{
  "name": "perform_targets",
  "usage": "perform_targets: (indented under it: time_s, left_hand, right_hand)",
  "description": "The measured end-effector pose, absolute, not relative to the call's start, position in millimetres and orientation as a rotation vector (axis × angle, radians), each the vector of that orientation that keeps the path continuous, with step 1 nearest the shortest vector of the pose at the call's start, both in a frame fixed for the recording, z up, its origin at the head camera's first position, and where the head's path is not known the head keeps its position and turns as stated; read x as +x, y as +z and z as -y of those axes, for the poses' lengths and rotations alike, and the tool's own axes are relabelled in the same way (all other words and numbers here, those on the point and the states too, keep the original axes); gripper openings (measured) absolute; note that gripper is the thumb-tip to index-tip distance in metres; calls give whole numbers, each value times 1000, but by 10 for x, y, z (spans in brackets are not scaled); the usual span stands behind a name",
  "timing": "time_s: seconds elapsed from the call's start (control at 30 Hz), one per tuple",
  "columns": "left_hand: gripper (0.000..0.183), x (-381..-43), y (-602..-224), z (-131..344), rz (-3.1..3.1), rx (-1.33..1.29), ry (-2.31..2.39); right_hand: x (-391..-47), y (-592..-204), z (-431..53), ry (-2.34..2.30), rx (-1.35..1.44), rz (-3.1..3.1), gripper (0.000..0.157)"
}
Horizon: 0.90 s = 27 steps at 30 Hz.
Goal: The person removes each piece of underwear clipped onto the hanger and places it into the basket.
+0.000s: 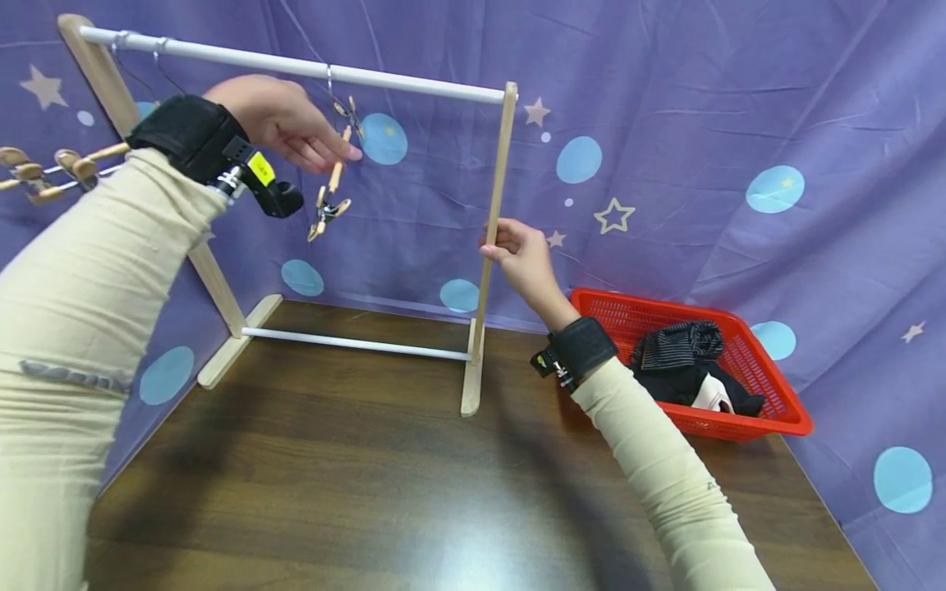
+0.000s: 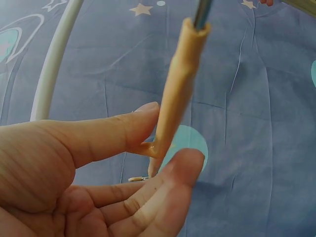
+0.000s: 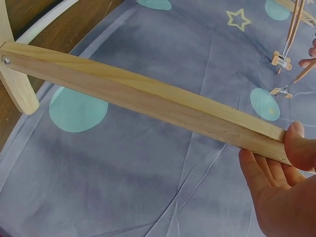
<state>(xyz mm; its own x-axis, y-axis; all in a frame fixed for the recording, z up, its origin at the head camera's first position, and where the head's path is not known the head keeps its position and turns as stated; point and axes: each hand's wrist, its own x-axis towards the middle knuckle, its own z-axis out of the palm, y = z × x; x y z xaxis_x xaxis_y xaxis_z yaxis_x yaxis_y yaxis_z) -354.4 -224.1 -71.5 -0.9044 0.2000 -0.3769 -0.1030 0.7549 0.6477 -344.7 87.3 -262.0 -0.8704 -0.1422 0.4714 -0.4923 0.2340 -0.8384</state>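
A clip hanger (image 1: 336, 176) with tan coated bars and wooden clips (image 1: 328, 212) hangs by its hook from the white top rail (image 1: 414, 80) of a wooden rack. My left hand (image 1: 291, 123) is at this hanger, just below the rail. In the left wrist view, its thumb and index finger pinch the tan bar (image 2: 177, 81) near a small notch. My right hand (image 1: 525, 258) grips the rack's right wooden post (image 1: 497, 180) about halfway up, thumb on one side and fingers on the other, as the right wrist view also shows.
More clip hangers (image 1: 74, 168) hang at the rail's left end, partly behind my left sleeve. A red plastic basket (image 1: 650, 302) with dark folded clothes (image 1: 683, 349) stands right of the rack on the brown wooden table (image 1: 355, 468). A purple curtain (image 1: 665, 98) closes off the back.
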Motion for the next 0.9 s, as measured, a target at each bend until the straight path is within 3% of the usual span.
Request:
perform_targets:
  time_s: [0.2, 0.5, 0.73, 0.9]
  left_hand:
    - [20, -3495, -689, 2270, -2564, 110, 920]
    - [44, -3152, -537, 2409, -2814, 163, 604]
    - [62, -2830, -506, 2608, -3107, 186, 728]
    - [75, -2615, -646, 2500, -3277, 159, 873]
  right_hand:
    - [-3451, -2601, -925, 1669, 606, 2256, 30]
    - [-3273, -2393, -1094, 1679, 651, 2253, 56]
    - [-3025, -2160, -1298, 1572, 692, 2206, 47]
    - [-2839, -2030, -1440, 1517, 726, 2174, 43]
